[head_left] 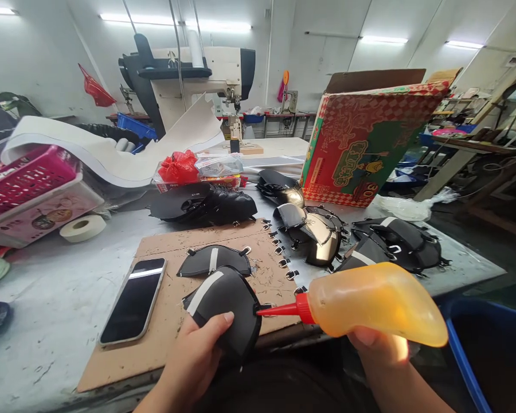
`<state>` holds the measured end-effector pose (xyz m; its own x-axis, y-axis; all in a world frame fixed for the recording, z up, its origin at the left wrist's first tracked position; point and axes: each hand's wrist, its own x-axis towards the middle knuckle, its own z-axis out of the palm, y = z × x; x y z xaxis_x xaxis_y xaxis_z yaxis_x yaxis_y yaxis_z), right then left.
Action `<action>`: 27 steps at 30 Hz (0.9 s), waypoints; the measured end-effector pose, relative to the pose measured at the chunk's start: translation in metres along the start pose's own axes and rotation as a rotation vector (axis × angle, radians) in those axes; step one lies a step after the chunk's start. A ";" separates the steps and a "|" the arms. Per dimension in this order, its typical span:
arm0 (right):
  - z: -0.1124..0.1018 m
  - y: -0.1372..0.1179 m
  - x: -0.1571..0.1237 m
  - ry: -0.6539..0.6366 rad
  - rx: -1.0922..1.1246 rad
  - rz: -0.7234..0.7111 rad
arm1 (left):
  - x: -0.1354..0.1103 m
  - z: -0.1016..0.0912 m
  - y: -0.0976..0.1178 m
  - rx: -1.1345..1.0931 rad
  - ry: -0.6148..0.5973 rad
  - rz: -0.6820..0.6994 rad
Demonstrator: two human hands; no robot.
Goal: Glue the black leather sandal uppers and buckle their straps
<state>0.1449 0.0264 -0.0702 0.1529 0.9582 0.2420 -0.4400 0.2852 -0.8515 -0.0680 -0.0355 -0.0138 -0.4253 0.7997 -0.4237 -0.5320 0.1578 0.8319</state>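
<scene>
My left hand (198, 350) grips a black curved shoe piece (227, 301) with a white stripe, thumb on its face, held over the near edge of a brown cardboard sheet (163, 321). My right hand (380, 347) squeezes a yellow glue bottle (378, 304) from below. Its red nozzle (279, 310) points left and touches the right edge of the held piece. A second black piece (215, 259) with a white stripe lies flat on the cardboard just beyond.
A phone (135, 299) lies on the cardboard's left. Piles of black pieces (313, 232) spread across the table's right and middle. A printed carton (361, 143), a pink basket (26, 178), a tape roll (83, 227), a sewing machine (198, 80) and a blue bin (490, 344) surround them.
</scene>
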 end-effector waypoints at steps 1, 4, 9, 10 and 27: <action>0.001 -0.001 0.002 -0.039 -0.031 -0.027 | -0.001 0.000 0.000 0.003 0.004 -0.005; 0.003 -0.001 0.003 -0.094 -0.093 -0.045 | -0.002 0.001 -0.001 0.011 0.014 -0.020; 0.000 0.005 0.001 -0.112 -0.137 -0.046 | -0.003 0.001 -0.002 0.017 0.034 -0.006; -0.003 0.006 0.002 -0.114 -0.135 -0.053 | -0.003 0.002 -0.002 0.020 0.042 -0.008; -0.008 0.021 -0.026 -0.036 -0.083 0.065 | 0.003 0.004 0.002 -0.076 0.008 0.046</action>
<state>0.1386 0.0071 -0.0978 0.0939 0.9752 0.2005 -0.3726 0.2212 -0.9013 -0.0672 -0.0305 -0.0119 -0.4567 0.8002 -0.3888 -0.5657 0.0761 0.8211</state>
